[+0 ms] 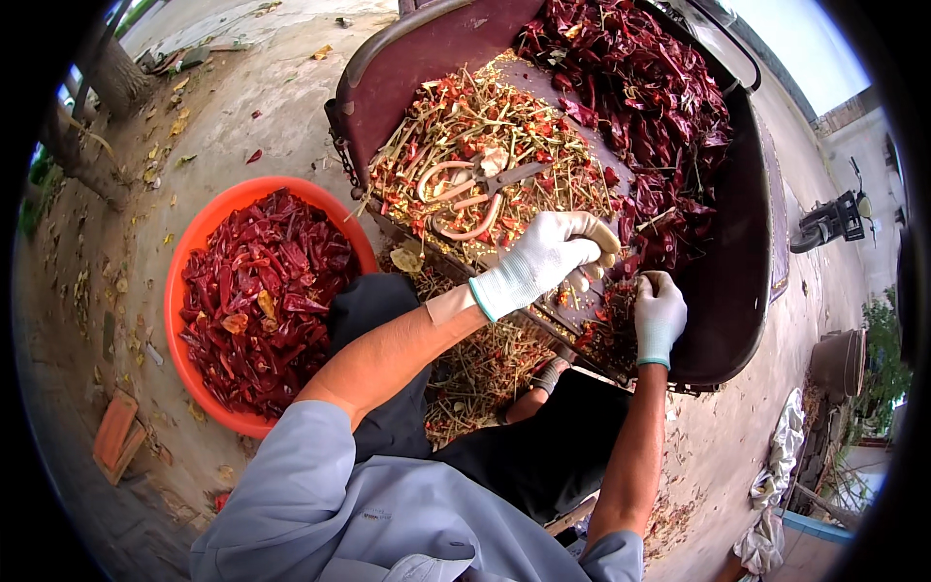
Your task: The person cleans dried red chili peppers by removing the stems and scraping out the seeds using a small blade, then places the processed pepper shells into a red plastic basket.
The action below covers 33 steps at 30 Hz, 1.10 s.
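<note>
My left hand (562, 254), in a white knit glove, hovers over the cart bed with its fingers curled together; whatever they may hold is hidden. To its right, my gloved right hand (661, 312) has thumb and fingers pinched above dark chili bits at the bed's near edge. I cannot make out what lies in that pinch. Dried red chili peppers (645, 116) are heaped along the far right of the bed. Left of them spreads a pile of chili stems and seeds (465, 116). Scissors with tan-wrapped handles (472, 202) rest on top of it.
The maroon cart bed (417, 53) has raised metal walls. An orange basin (180, 335) full of red chili pieces (262, 301) stands on the ground at left. More stems (485, 388) lie below the cart. A parked two-wheeler (834, 221) and a bucket (838, 363) are at right.
</note>
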Available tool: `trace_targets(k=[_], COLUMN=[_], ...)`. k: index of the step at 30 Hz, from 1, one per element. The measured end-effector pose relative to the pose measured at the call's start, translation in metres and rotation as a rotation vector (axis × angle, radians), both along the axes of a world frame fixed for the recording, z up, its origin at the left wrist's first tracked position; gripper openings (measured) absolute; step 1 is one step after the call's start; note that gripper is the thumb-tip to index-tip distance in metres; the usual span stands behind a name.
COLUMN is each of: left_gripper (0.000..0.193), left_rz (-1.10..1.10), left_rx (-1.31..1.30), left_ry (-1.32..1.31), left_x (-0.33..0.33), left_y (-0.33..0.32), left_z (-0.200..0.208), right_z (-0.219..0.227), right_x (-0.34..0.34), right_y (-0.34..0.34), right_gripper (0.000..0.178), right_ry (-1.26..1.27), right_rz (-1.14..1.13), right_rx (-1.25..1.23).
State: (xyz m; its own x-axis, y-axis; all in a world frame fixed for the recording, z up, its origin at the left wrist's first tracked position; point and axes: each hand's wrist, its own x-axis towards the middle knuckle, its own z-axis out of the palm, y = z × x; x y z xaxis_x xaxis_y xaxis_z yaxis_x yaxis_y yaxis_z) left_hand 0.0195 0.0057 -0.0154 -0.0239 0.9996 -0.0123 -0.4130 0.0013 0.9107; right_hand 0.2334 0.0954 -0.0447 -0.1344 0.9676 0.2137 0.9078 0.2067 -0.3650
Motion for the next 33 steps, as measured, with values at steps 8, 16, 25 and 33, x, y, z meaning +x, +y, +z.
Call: trace_targets(k=[8,16,25,33], left_gripper=[0.022,0.021,0.035,0.021], left_rz=[0.121,0.149,0.267,0.285], left_rx=[0.115,0.048,0.356,0.483], left_ry=[0.432,0.405,0.878,0.926], left_x=[0.005,0.005,0.012,0.011], left_y=[-0.004,0.001,-0.001,-0.006], left_z=[-0.003,0.0,-0.012,-0.012], right_z=[0.004,-0.003,0.045,0.059], right_x=[-0.013,-0.013,-0.042,-0.043], right_y=[-0.003,0.007,-0.063,-0.082], right_gripper=[0.044,0.024,0.011,0.019], right_ry=[-0.19,-0.068,0.752,0.408], right_rz=[0.335,0.291,0.265,0.225], right_rx=[0.216,0.034,-0.267,-0.278])
